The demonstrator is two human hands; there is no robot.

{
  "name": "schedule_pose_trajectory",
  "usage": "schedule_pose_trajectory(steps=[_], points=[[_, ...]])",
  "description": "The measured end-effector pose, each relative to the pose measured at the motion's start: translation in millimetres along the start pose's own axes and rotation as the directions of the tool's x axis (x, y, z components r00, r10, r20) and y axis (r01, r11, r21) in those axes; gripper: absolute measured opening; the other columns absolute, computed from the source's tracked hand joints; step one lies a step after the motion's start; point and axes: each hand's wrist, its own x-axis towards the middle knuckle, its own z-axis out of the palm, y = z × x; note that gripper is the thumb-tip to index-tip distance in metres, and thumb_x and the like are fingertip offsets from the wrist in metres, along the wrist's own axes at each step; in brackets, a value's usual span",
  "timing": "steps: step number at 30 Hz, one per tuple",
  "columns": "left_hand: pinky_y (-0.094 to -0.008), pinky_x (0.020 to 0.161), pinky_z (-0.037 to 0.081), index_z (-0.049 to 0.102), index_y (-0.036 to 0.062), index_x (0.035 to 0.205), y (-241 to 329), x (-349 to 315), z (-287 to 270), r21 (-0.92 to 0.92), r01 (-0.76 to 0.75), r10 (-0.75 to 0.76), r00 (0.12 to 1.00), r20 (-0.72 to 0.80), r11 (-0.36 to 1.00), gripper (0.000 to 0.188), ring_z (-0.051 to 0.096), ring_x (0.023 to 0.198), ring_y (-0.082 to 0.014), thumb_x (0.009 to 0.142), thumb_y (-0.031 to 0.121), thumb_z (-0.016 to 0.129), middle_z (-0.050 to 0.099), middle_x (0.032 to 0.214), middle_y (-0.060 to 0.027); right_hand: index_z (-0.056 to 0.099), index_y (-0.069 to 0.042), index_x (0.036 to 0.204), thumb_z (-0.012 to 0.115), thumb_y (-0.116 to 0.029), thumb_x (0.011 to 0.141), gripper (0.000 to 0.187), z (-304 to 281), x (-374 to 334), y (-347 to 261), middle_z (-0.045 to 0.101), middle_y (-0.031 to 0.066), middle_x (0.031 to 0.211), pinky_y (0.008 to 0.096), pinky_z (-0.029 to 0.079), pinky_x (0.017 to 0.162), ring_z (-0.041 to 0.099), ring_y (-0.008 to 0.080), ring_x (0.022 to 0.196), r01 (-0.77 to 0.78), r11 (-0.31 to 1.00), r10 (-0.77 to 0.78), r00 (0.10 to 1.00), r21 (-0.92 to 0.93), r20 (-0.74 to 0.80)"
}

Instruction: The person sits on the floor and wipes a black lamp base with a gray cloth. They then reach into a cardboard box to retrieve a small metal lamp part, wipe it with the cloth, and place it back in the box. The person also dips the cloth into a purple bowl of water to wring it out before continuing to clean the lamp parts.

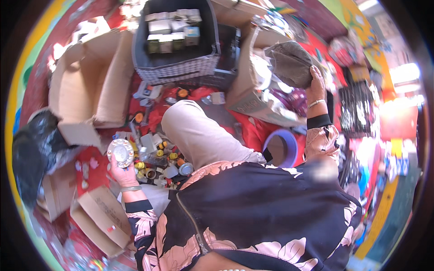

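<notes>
My left hand [121, 174] holds a small round white ornate disc [120, 152] above a pile of small jars and caps [160, 160] on the red floor covering. My right hand [315, 81] is raised at the upper right and grips a grey-brown cloth-like bundle [291, 63] over an open cardboard box [253, 95]. My knee in beige trousers [199, 135] lies between the two hands. My floral jacket fills the lower middle of the view.
A dark checked fabric bin [178, 67] with small boxes stands at the top centre. Open cardboard boxes [90, 86] lie at the left, another [101, 219] at the lower left. A black bag [34, 149] sits far left. A purple round container [281, 147] is near my right elbow.
</notes>
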Motion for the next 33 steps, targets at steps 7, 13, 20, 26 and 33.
schedule_pose_trajectory(steps=[7, 13, 20, 26, 33], points=[[-0.0410, 0.084, 0.043, 0.052, 0.0106, 0.119, -42, 55, 25, 0.176, 0.175, -0.186, 0.982, 0.045, 0.969, 0.041, 0.055, 0.104, -0.0229, 0.086, 0.033, 0.055, 0.058, 0.116, -0.0056, 0.049, -0.005, 0.118, 0.050, -0.024, 0.089, 0.035, -112, -94, -38, 0.052, 0.0131, 0.119, 0.0415, 0.042, 0.090, 0.051, 0.0280, 0.107, 0.046, 0.976, -0.031, 0.997, 0.214, -0.072], [-0.0380, 0.087, 0.044, 0.051, 0.0080, 0.121, -71, 73, 33, 0.385, 0.135, -0.205, 0.968, 0.147, 0.913, 0.040, 0.056, 0.105, -0.0227, 0.088, 0.031, 0.052, 0.059, 0.116, -0.0064, 0.051, -0.001, 0.116, 0.050, -0.019, 0.088, 0.033, -246, -166, -12, 0.054, 0.0118, 0.117, 0.0405, 0.041, 0.093, 0.052, 0.0267, 0.106, -0.004, 0.947, 0.120, 0.932, 0.322, -0.341], [-0.0405, 0.090, 0.042, 0.052, 0.0077, 0.120, -82, 60, 50, 0.486, 0.134, -0.134, 0.990, -0.036, 0.864, 0.041, 0.055, 0.106, -0.0239, 0.089, 0.034, 0.049, 0.058, 0.117, -0.0073, 0.060, -0.005, 0.096, 0.053, -0.016, 0.083, 0.019, -380, -201, 152, 0.062, 0.0057, 0.092, 0.0334, 0.047, 0.079, 0.059, 0.0201, 0.084, -0.212, 0.888, 0.370, 0.856, 0.407, -0.361], [-0.0510, 0.098, 0.026, 0.052, 0.0148, 0.121, -69, 28, 66, 0.544, 0.084, -0.006, 0.989, -0.145, 0.835, 0.045, 0.048, 0.113, -0.0252, 0.086, 0.043, 0.050, 0.056, 0.122, -0.0011, 0.052, -0.005, 0.122, 0.053, -0.027, 0.087, 0.041, -400, -229, 293, 0.053, 0.0094, 0.122, 0.0380, 0.039, 0.093, 0.050, 0.0223, 0.113, -0.501, 0.790, 0.233, 0.779, -0.354, -0.582], [-0.0446, 0.092, 0.038, 0.053, 0.0096, 0.119, -27, 18, 53, 0.478, -0.003, 0.065, 0.991, -0.114, 0.879, 0.040, 0.052, 0.110, -0.0246, 0.087, 0.033, 0.049, 0.057, 0.119, -0.0048, 0.035, -0.031, 0.134, 0.057, -0.037, 0.080, 0.059, -325, -215, 328, 0.021, 0.0095, 0.146, 0.0552, 0.027, 0.101, 0.018, 0.0370, 0.133, -0.003, -0.109, 0.591, 0.804, -0.994, -0.067]])
